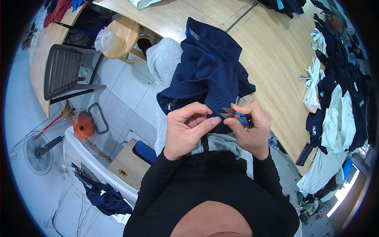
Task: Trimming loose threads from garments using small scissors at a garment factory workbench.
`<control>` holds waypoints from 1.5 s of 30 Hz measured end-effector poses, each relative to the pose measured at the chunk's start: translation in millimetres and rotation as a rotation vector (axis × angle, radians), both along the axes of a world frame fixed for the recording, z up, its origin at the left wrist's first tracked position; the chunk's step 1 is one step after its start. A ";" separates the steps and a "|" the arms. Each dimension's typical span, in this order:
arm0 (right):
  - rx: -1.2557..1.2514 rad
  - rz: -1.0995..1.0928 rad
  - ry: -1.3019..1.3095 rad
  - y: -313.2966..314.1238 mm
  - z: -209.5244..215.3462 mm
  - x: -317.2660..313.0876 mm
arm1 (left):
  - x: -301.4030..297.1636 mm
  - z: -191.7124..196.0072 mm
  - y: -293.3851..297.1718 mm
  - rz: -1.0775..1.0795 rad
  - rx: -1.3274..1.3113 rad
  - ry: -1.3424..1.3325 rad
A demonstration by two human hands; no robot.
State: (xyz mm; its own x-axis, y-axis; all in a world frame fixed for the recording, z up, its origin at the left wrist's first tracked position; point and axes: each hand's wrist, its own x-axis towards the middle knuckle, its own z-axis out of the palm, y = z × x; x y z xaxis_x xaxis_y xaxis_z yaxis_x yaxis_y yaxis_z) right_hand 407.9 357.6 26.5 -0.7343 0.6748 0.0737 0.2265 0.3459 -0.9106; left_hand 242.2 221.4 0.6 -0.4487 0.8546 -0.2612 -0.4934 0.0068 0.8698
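A navy blue garment (207,65) with a gathered elastic waistband lies across my lap and over the table edge. My left hand (183,128) is closed, thumb and fingers pinching the waistband at its near edge. In my right hand (254,126) is a small pair of blue-handled thread snips (227,115), gripped between thumb and fingers. Their two metal blades point left and stand slightly apart, right beside my left fingertips and over the cloth. Whether a thread lies between the blades is too small to make out.
The wooden table (272,75) runs from far left to right. White and navy garments (337,122) are heaped along its right side. At left are a round stool (118,29) bearing a plastic bag, a grey chair (63,71), fans (38,152) and a white bin (100,166).
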 end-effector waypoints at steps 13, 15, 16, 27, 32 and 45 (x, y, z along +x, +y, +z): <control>-0.059 -0.564 0.032 41.6 -34.1 -6.5 | 10.5 -22.1 10.4 0.032 -0.142 0.086; 0.018 -0.613 -0.055 92.0 -80.8 31.4 | 9.1 -19.3 8.0 0.024 -0.116 0.021; 0.151 -0.596 -0.315 106.5 -99.9 55.2 | 6.7 -17.2 7.2 0.066 -0.105 0.001; 0.134 -0.726 -0.486 111.7 -175.0 117.2 | -5.9 22.5 -0.7 0.202 -0.018 -0.019; 0.273 -0.790 -0.578 100.4 -163.3 86.2 | -9.3 26.0 3.6 0.346 0.273 0.569; 0.515 -0.854 -0.676 86.5 -178.0 74.8 | -13.3 33.1 1.4 0.380 0.406 0.831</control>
State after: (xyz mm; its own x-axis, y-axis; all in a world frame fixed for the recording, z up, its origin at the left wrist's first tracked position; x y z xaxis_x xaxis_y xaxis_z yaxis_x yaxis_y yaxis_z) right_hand 482.8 444.1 -151.5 -0.0593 0.9665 0.2497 0.9374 0.1399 -0.3189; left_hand 228.9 222.8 33.7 -0.6181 0.5715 0.5397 0.3649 -0.3995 0.8410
